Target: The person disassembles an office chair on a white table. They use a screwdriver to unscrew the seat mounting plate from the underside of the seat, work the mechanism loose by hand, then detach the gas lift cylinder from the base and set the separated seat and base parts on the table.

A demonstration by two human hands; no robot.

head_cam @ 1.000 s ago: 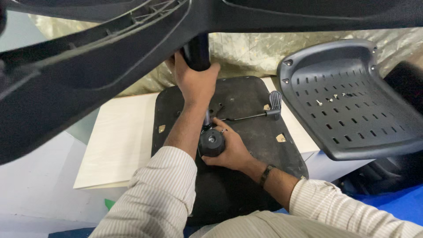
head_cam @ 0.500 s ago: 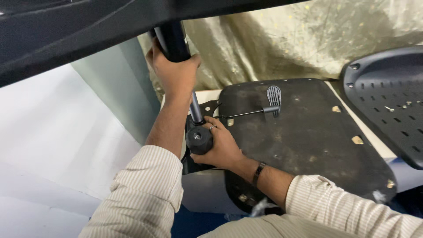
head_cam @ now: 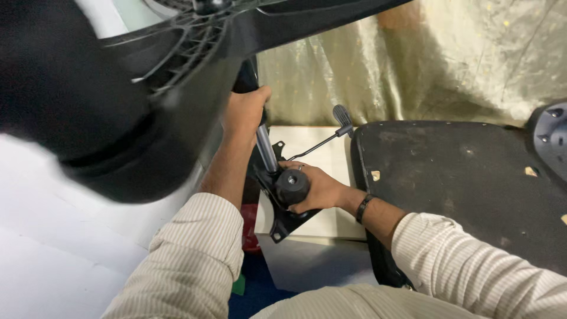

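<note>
Compared with a second ago, the black metal mechanism plate point(head_cam: 283, 207) has been drawn off the dark seat underside point(head_cam: 460, 177) and is gripped by the right hand point(head_cam: 313, 189). The chrome gas cylinder point(head_cam: 266, 145), clasped by the left hand point(head_cam: 245, 112), slants up-left from its black knob point(head_cam: 292, 186).

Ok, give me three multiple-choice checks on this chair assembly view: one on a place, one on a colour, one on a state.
1. Where is the left hand?
A. on the gas-lift column, up near the base
B. flat on the seat board
C. on the lever handle

2. What colour is the knob under the right hand?
A. white
B. black
C. red

3. The lever is:
A. gripped by the right hand
B. lying untouched
C. gripped by the left hand

Answers: 1 A, fingers wrap the column's top; 2 B, it shows dark black; 3 B, no hand reaches it.
</note>
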